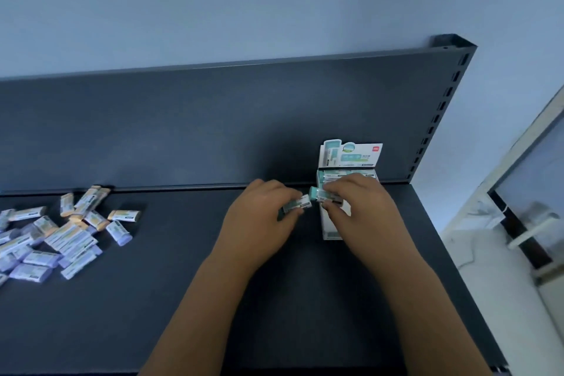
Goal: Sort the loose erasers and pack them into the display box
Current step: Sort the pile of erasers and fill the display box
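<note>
Our left hand (259, 220) pinches a sleeved eraser (297, 205); our right hand (364, 210) grips a green eraser (317, 193) at the display box (351, 156), one o'clock. Light, stiff, slick-wrapped (we judge): pinch the long sides. Loose erasers (61, 232) lie at ten o'clock.

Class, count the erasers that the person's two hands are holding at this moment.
2. A white-sleeved eraser is pinched in the left hand; a green-ended eraser is in the right hand, at the display box. Fingers may hide others.

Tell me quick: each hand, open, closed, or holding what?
Left hand: holds a white-sleeved eraser.
Right hand: pinches a green-ended eraser at the display box.
</note>
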Action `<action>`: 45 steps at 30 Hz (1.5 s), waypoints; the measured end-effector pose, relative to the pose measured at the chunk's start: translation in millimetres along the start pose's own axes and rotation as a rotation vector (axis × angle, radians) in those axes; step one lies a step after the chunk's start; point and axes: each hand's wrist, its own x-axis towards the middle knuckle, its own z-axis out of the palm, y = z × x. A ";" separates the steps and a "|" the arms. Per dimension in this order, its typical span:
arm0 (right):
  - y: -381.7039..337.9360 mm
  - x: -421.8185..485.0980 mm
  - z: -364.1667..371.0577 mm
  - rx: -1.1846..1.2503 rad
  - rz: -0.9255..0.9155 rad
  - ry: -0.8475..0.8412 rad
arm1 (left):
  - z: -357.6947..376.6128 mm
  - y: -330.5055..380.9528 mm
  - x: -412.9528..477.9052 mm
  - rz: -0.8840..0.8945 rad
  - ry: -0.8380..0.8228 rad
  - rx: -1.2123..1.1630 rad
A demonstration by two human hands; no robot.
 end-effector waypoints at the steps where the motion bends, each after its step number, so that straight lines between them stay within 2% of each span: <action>1: 7.5 1.3 -4.6 -0.011 0.008 0.009 | 4.5 5.0 5.8 0.007 -0.008 0.004; 8: 60.5 11.4 -33.4 -0.102 0.114 0.019 | 33.5 31.7 45.4 0.061 0.031 0.029; 12: 72.8 20.3 -33.6 -0.131 0.104 0.005 | 53.5 37.1 64.3 0.098 0.013 0.120; 23: 84.3 34.7 -13.6 -0.208 0.087 -0.075 | 77.3 22.6 81.2 0.108 -0.032 0.231; 36: 86.6 35.1 -7.8 -0.192 0.084 0.007 | 71.3 12.4 85.8 0.125 -0.049 0.232; 42: 83.4 34.1 -4.2 -0.236 0.079 -0.029 | 68.4 14.2 86.7 0.136 -0.050 0.261; 45: 81.0 33.0 -4.0 -0.199 0.113 0.020 | 67.5 16.5 85.2 0.118 -0.057 0.232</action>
